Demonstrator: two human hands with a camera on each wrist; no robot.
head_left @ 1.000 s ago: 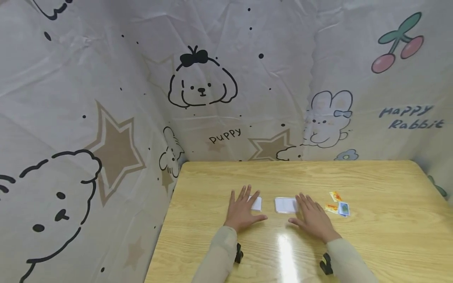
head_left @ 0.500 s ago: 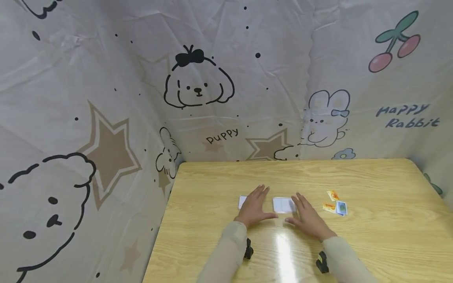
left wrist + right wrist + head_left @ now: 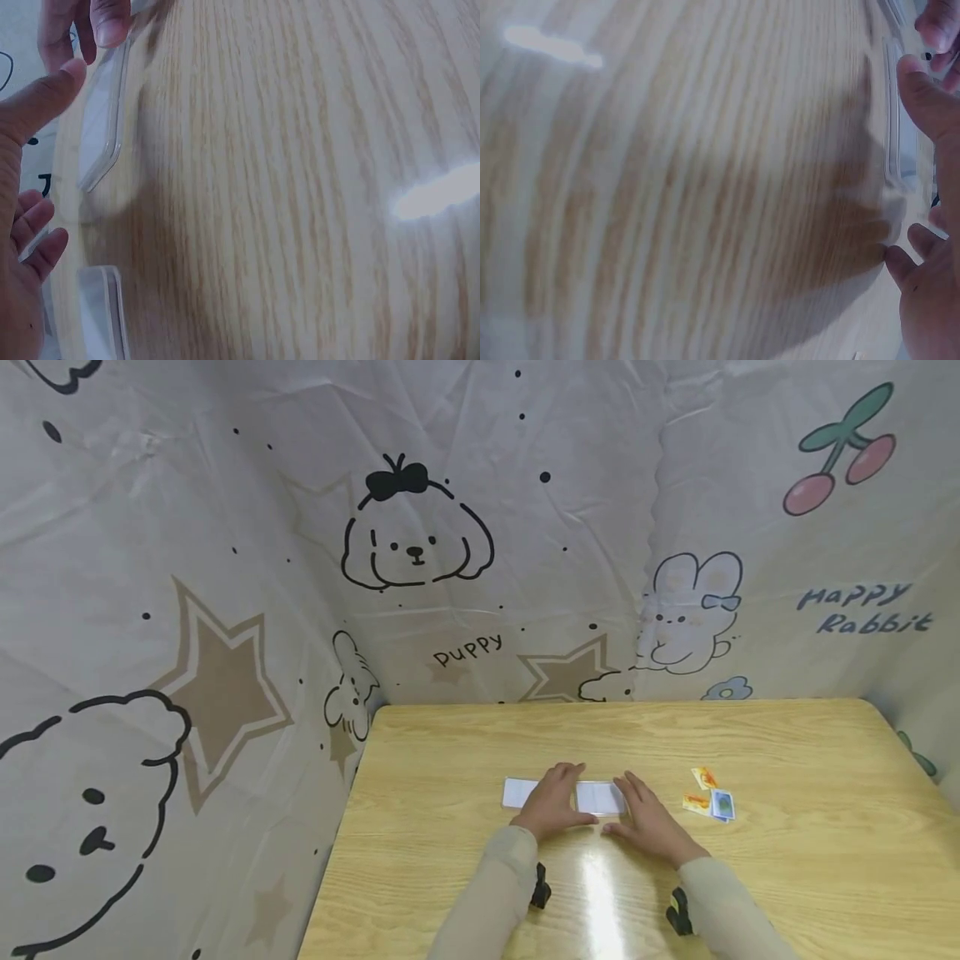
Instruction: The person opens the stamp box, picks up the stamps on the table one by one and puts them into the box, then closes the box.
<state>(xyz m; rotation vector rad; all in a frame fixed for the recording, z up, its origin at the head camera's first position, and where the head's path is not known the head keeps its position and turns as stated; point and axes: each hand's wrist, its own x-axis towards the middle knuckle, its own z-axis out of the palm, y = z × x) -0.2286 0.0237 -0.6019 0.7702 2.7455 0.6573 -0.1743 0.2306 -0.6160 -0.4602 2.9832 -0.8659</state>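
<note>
Two shallow, clear-edged plastic boxes with white flat contents lie side by side on the wooden table (image 3: 637,893). My left hand (image 3: 551,803) is over the gap between them, overlapping the right end of the left box (image 3: 517,792). Its thumb and fingers are spread apart beside the left edge of the right box (image 3: 597,798). At that box's right edge is my right hand (image 3: 651,821), thumb and fingers also parted. In the right wrist view the right thumb (image 3: 926,97) overlaps the box's near rim. Neither hand grips anything.
Several small printed cards (image 3: 722,803), orange and blue, lie loosely to the right of my right hand. A pale cartoon-printed cloth (image 3: 450,527) hangs behind the table and along its left side. Light glares off the tabletop between the forearms.
My left hand has moved right, off the left box toward the right one, its fingers drawing closer together. The right hand stays beside the right box. The head view has shifted slightly.
</note>
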